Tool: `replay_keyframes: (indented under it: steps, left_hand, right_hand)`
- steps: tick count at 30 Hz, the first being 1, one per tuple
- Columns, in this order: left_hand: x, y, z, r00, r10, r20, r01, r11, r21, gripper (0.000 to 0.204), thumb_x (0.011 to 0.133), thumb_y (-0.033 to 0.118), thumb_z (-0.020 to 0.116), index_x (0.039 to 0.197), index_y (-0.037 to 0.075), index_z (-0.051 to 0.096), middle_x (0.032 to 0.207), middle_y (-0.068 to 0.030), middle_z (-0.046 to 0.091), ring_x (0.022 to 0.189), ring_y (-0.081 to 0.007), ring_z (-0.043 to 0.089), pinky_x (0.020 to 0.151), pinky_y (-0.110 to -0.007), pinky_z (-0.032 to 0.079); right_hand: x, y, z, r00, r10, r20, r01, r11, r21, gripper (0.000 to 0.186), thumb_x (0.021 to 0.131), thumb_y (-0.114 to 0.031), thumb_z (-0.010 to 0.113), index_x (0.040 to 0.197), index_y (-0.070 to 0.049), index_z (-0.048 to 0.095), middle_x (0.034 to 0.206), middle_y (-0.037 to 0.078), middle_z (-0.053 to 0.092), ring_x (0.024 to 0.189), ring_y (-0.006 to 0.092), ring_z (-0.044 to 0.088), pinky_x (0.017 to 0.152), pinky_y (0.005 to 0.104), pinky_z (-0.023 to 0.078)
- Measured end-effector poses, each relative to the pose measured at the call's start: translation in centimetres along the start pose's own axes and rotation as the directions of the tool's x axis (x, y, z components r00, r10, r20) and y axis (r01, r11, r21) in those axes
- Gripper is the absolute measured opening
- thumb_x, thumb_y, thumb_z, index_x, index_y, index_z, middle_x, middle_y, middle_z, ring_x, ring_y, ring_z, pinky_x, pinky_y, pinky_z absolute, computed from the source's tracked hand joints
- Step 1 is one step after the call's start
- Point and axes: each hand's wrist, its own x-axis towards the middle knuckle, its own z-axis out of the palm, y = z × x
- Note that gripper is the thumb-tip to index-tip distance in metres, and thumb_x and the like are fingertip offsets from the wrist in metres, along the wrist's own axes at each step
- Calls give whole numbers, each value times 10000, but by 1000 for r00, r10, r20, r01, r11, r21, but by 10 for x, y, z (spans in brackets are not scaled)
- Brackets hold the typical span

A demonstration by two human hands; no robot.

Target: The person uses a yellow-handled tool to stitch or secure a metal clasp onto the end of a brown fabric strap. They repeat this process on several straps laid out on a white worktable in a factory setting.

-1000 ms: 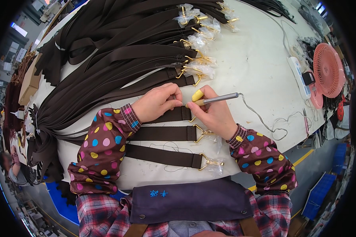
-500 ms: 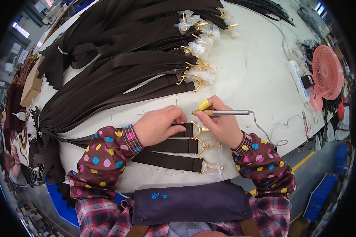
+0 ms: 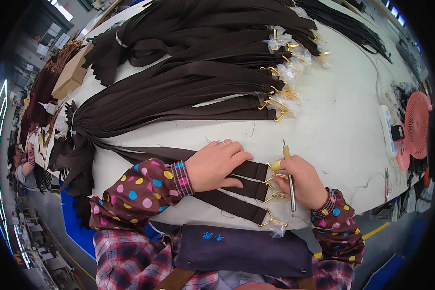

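Left hand [image 3: 216, 166] flat, pressing brown straps [image 3: 237, 186]; right hand [image 3: 302, 181] gripping metal tool [image 3: 289, 180] at gold clasps [image 3: 271, 193].

A flat tan cardboard box [image 3: 72, 72] lies at the far left end of the white table [image 3: 343, 125], well beyond the left hand [image 3: 217, 164] and behind the pile of dark straps. Small clear plastic wrappers [image 3: 287, 72] cover the gold clasps in a loose row ahead of the right hand [image 3: 302, 181], the nearest one just past it. One more clear wrapper [image 3: 278, 231] sits at the table's near edge, just below the right hand.
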Motion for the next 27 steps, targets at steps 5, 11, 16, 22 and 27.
replay_keyframes:
  steps: [5,11,16,22,27]
  left_hand:
    - [4,-6,-2,1000,10,-22,-11,999,-41,390,846,324,685,1146,109,558,1016,-65,574,971,-252,586,809,-365,490]
    - [-16,-2,-31,994,-106,28,110,978,-177,243,882,303,644,1029,113,607,953,-55,613,867,-259,623,741,-377,512]
    - [-39,-60,-36,885,-203,-418,364,861,354,184,784,119,678,953,94,608,906,-58,573,891,-265,573,766,-370,476]
    - [-69,-85,-34,844,-288,-453,503,718,481,170,783,88,667,946,93,618,887,-43,579,881,-246,578,765,-358,466]
    - [-39,-90,-20,889,-221,-401,395,813,427,220,796,75,627,1015,89,629,931,-50,604,909,-242,590,789,-353,481]
  right_hand:
    - [11,-6,-18,996,-21,-90,32,992,122,217,770,-29,718,928,-36,569,784,114,594,729,295,611,636,339,491]
    - [-15,-28,-28,997,-42,65,27,976,216,224,764,-53,748,916,-42,584,783,107,604,702,280,625,622,331,497]
    - [-29,-15,-23,998,56,-31,-47,972,232,201,790,-58,731,929,-46,587,792,107,611,699,241,654,611,312,500]
    - [-20,-3,-18,993,18,-115,-1,989,148,196,807,-42,708,936,-34,561,804,110,602,700,227,663,601,311,498]
    - [-12,-1,-17,989,-15,-145,32,992,120,203,812,-58,708,935,-34,549,783,107,597,684,238,652,593,315,495]
